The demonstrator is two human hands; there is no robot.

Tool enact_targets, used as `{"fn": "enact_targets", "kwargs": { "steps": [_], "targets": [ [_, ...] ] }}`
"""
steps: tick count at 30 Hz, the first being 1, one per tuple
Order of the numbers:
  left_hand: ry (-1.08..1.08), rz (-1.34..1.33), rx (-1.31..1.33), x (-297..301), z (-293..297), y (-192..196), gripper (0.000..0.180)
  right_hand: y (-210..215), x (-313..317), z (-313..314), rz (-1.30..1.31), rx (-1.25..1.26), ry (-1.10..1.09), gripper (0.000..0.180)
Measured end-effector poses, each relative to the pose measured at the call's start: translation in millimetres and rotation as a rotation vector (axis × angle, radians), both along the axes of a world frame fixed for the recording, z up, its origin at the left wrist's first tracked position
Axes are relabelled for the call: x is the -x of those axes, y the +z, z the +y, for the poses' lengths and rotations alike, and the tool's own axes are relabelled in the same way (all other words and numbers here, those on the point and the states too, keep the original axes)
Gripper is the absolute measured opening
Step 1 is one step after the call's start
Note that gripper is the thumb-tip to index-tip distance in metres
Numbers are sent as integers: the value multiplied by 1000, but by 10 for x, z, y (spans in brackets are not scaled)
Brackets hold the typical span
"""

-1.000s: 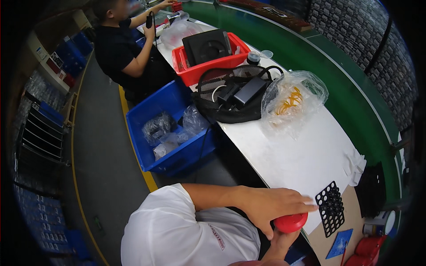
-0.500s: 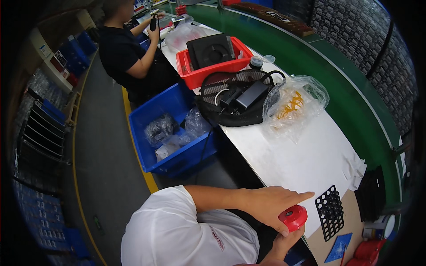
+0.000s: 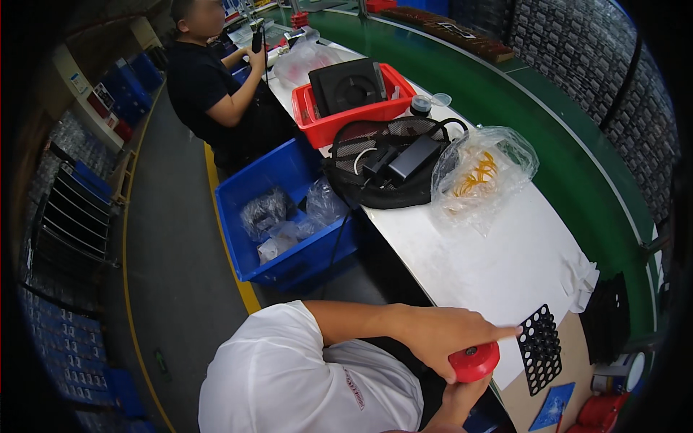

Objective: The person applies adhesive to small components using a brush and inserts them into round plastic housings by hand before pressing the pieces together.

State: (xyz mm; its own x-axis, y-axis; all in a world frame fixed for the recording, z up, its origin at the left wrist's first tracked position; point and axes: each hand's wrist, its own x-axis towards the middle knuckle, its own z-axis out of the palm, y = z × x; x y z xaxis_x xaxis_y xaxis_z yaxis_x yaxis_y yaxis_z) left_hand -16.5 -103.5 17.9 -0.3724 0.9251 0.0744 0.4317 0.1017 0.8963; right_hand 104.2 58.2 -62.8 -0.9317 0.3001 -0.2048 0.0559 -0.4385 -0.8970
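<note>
A red round cap-like part (image 3: 476, 363) with a small dark centre sits between my two hands at the near edge of the white table. Over its upper left side curls my left hand (image 3: 442, 333), thumb against it and index finger stretched out to the right. My right hand (image 3: 465, 395) grips the same red part from below; its fingers are partly hidden. Just beyond the left fingertip lies a black perforated tray (image 3: 540, 361), with rows of round holes and small black round pieces standing in part of them.
Along the table (image 3: 462, 267) lie a clear bag with yellow pieces (image 3: 476, 177), a black mesh bag (image 3: 346, 173) and a red bin (image 3: 339, 130). A blue bin (image 3: 245, 267) stands left. Near right are a blue card (image 3: 552, 404) and red rolls (image 3: 599, 411). A person (image 3: 216, 94) works beyond.
My left hand has shifted slightly right, and its index finger now reaches the tray's edge. The red part has tilted in my hands. The co-worker's head has come further into view.
</note>
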Motion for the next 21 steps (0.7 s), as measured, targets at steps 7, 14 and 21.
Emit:
{"fn": "enact_targets", "kwargs": {
  "steps": [7, 14, 21],
  "targets": [
    [4, 162, -271, -22, -26, -74, 113, -49, -25, -10, 10, 166, -27, 60],
    [80, -78, 11, -60, -15, -31, 107, -52, -18, 81, 59, -113, 54, 57],
    [-11, 281, -175, -56, -4, -52, 104, 24, -43, 36, 26, 18, -1, 56]
  ]
}}
